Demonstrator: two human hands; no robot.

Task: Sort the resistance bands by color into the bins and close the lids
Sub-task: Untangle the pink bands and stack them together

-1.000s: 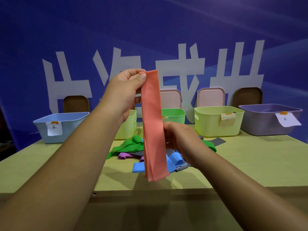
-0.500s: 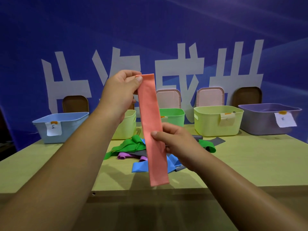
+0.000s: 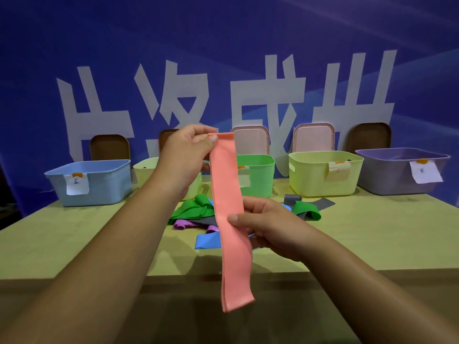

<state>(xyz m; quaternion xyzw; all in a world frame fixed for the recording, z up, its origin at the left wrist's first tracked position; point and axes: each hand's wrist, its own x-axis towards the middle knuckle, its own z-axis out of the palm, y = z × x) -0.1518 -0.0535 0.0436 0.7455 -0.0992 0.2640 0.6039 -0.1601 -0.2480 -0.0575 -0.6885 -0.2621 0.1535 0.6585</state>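
A long salmon-pink resistance band (image 3: 229, 219) hangs straight down in front of me. My left hand (image 3: 186, 157) pinches its top end, and my right hand (image 3: 263, 224) pinches it around the middle, thumb on the front. Behind it on the table lies a pile of bands: green (image 3: 191, 211), purple (image 3: 182, 224), blue (image 3: 207, 240) and grey (image 3: 320, 203). Along the back stand open bins: blue (image 3: 99, 182), pale yellow (image 3: 146, 167), green (image 3: 258, 170), yellow-green (image 3: 320, 175) and purple (image 3: 395, 175).
Lids lean upright against the blue wall behind the bins: brown ones (image 3: 109, 147) (image 3: 368, 137) and pink ones (image 3: 250, 140) (image 3: 314, 137). Paper labels hang on the bin fronts. The table's near edge (image 3: 74, 276) runs below my arms.
Both hands have lowered the pink band and drawn it nearer to me. My right hand has shifted from behind the band to pinching its middle, and the band now hangs longer and straighter.
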